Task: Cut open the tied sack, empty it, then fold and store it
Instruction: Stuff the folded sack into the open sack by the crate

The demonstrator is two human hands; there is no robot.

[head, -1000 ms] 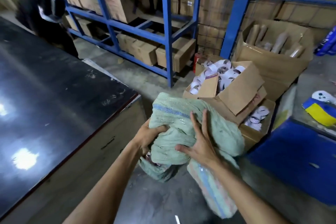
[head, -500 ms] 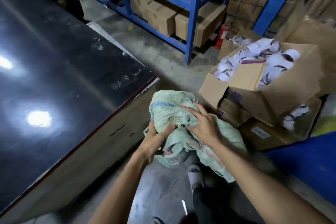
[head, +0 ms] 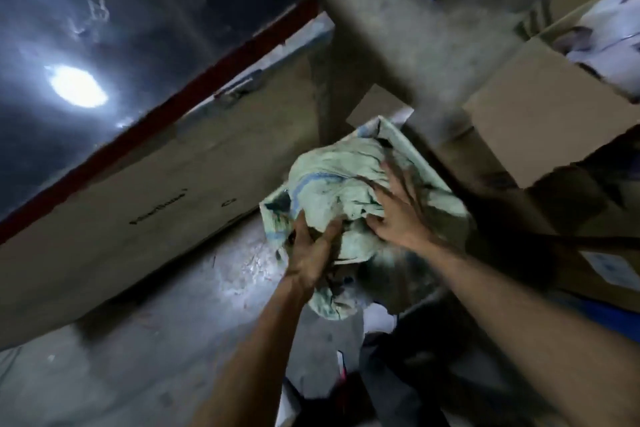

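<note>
both hands press the bunched green sack (head: 349, 184) above the floor, near the tabletop's corner: left hand (head: 311, 253) grips it, right hand (head: 398, 215) lies flat. loose folds may spring open.

Both hands (head: 353, 236) on bundled sack (head: 339, 184)
</note>
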